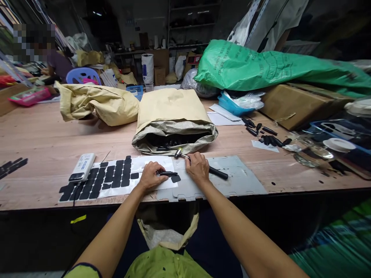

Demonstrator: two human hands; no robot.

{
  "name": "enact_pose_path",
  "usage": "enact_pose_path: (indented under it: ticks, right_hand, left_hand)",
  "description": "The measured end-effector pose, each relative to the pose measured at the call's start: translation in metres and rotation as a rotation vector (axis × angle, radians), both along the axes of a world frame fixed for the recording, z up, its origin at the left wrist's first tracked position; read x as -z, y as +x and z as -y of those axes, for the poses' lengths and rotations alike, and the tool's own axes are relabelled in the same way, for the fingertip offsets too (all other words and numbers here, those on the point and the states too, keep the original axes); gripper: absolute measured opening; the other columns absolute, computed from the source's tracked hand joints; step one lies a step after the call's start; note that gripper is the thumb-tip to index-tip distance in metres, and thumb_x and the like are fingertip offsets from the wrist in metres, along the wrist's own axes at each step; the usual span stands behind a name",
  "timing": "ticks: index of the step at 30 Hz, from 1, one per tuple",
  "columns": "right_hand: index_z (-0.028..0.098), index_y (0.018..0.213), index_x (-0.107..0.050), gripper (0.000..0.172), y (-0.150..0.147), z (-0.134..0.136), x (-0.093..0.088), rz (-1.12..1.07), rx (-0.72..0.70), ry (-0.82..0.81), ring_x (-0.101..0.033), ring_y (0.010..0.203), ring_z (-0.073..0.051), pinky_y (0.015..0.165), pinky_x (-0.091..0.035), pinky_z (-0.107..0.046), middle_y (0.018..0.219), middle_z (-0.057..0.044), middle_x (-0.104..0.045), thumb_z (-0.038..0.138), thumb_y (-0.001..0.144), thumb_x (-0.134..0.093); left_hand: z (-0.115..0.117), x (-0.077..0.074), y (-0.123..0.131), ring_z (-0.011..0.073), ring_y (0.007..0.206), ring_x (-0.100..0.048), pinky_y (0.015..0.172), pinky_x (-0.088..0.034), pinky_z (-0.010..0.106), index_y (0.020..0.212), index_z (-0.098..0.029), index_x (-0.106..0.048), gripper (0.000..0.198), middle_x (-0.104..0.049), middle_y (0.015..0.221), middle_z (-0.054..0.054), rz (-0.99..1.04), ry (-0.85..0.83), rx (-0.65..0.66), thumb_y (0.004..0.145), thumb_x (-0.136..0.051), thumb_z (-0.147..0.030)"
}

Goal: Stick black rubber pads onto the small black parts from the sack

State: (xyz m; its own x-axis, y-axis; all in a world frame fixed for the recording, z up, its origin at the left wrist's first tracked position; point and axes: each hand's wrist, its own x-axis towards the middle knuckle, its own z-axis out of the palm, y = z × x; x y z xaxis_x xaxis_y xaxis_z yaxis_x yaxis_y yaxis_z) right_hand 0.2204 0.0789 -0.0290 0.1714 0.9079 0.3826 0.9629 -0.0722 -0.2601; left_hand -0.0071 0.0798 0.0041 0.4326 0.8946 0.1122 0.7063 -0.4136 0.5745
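My left hand (151, 177) is closed on a slim black pen-like part (169, 173), holding it low over a white sheet (139, 168). My right hand (198, 168) has its fingers curled over the shaft of a small hammer. The hammer's black handle (218, 172) sticks out to the right over a grey board (237, 175), and its metal head (177, 153) points up and left. Just below the black part lies one black rounded square pad (176, 179). Rows of similar black pads (116, 173) cover the sheets left of my left hand.
Behind my hands an open paper sack (174, 106) holds black parts. A white device (82, 167) with a cable lies left. Loose black parts (268, 139), a cardboard box (298, 104) and a green sack (246, 67) are right. Another person (58, 63) sits far left.
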Motion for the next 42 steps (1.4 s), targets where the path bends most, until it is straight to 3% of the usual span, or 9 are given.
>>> enact_pose_path:
  ticks: [7, 11, 14, 18, 24, 31, 38, 42]
  right_hand:
    - [0.019, 0.097, -0.065, 0.018, 0.001, 0.009, -0.016, -0.02, -0.008, -0.091, -0.047, 0.092, -0.02, 0.073, -0.029, -0.031, 0.099, -0.007, -0.058, 0.029, 0.094, -0.049]
    - [0.018, 0.103, -0.062, 0.022, -0.007, 0.036, -0.037, -0.02, -0.016, 0.003, -0.051, 0.089, -0.019, 0.071, -0.03, -0.029, 0.101, -0.008, -0.06, 0.032, 0.096, -0.045]
    - [0.019, 0.103, -0.06, 0.023, -0.018, 0.06, -0.046, -0.074, -0.089, -0.01, -0.055, 0.076, -0.016, 0.066, -0.031, -0.027, 0.094, -0.006, -0.064, 0.033, 0.097, -0.043]
    - [0.023, 0.108, -0.061, 0.022, -0.035, 0.083, -0.042, -0.147, -0.129, -0.059, -0.059, 0.07, -0.014, 0.06, -0.033, -0.024, 0.089, -0.002, -0.069, 0.034, 0.095, -0.046]
    - [0.031, 0.131, -0.057, 0.038, -0.053, 0.093, -0.038, -0.168, -0.213, 0.002, -0.063, 0.081, -0.013, 0.069, -0.044, -0.022, 0.104, -0.001, -0.07, 0.027, 0.095, -0.046]
    - [0.033, 0.131, -0.06, 0.039, -0.063, 0.095, -0.037, -0.107, -0.245, -0.078, -0.06, 0.07, -0.012, 0.065, -0.04, -0.022, 0.09, 0.0, -0.068, 0.025, 0.095, -0.047]
    - [0.031, 0.131, -0.06, 0.039, -0.053, 0.096, -0.038, -0.173, -0.148, 0.018, -0.062, 0.079, -0.012, 0.069, -0.043, -0.021, 0.099, -0.001, -0.069, 0.025, 0.095, -0.046]
    - [0.032, 0.131, -0.06, 0.038, -0.054, 0.1, -0.032, -0.157, -0.175, -0.02, -0.063, 0.078, -0.012, 0.068, -0.044, -0.021, 0.097, 0.0, -0.069, 0.025, 0.095, -0.048]
  left_hand:
    - [-0.001, 0.002, -0.001, 0.0202, 0.084, -0.054, 0.08, -0.038, 0.033, 0.081, -0.021, -0.071, 0.013, -0.066, 0.08, 0.001, -0.012, 0.01, 0.009, 0.07, -0.076, -0.028]
    - [-0.001, 0.004, -0.001, 0.02, 0.084, -0.055, 0.08, -0.038, 0.033, 0.081, -0.021, -0.072, 0.013, -0.067, 0.08, 0.001, 0.008, 0.017, 0.001, 0.07, -0.076, -0.028]
    - [-0.002, 0.006, -0.002, 0.0198, 0.084, -0.055, 0.079, -0.039, 0.033, 0.081, -0.021, -0.072, 0.015, -0.067, 0.079, 0.001, 0.031, 0.009, 0.001, 0.07, -0.077, -0.029]
    - [-0.003, 0.006, -0.003, 0.0193, 0.082, -0.055, 0.078, -0.04, 0.032, 0.08, -0.021, -0.073, 0.015, -0.067, 0.077, 0.001, 0.052, -0.003, -0.003, 0.07, -0.078, -0.03]
    - [-0.003, 0.007, -0.004, 0.0181, 0.08, -0.054, 0.078, -0.04, 0.031, 0.081, -0.02, -0.074, 0.015, -0.067, 0.076, 0.001, 0.097, -0.003, 0.015, 0.071, -0.079, -0.03]
    - [-0.004, 0.011, -0.005, 0.0174, 0.079, -0.053, 0.076, -0.038, 0.03, 0.078, -0.02, -0.074, 0.012, -0.066, 0.074, 0.001, 0.086, 0.011, 0.013, 0.073, -0.078, -0.03]
    - [-0.004, 0.009, -0.005, 0.0176, 0.079, -0.055, 0.078, -0.041, 0.03, 0.079, -0.02, -0.076, 0.013, -0.067, 0.074, 0.001, 0.116, -0.002, 0.028, 0.072, -0.079, -0.03]
    - [-0.004, 0.009, -0.005, 0.0175, 0.078, -0.055, 0.076, -0.041, 0.03, 0.079, -0.019, -0.076, 0.015, -0.067, 0.074, 0.001, 0.114, 0.009, 0.019, 0.071, -0.08, -0.03]
